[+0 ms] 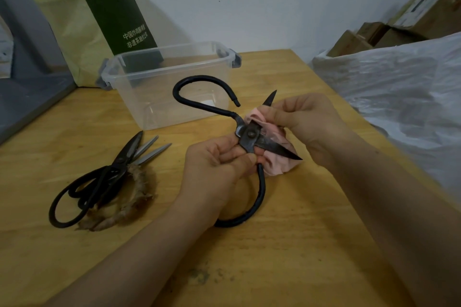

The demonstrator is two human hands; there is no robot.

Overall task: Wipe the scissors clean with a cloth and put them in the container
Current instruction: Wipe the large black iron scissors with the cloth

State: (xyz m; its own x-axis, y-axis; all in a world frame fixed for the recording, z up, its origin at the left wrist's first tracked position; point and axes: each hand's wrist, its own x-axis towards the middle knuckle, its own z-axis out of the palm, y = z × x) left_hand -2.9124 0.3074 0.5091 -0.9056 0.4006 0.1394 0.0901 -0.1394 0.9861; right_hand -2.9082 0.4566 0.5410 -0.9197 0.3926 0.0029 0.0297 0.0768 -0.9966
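Left hand (219, 164) grip clamps the open scissors (250, 134) at the pivot. Right hand (303, 119) grip pinches the pink cloth (277, 169) against the upper blade; container (172, 82) at 10 o'clock

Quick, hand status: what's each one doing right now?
Left hand: closed, gripping the open black metal scissors by the pivot.
Right hand: closed, pinching the crumpled pink cloth around one blade.

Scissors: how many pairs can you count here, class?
3. One open pair is held mid-frame; a black pair and a grey-bladed pair overlap on the table at left, possibly hiding another.
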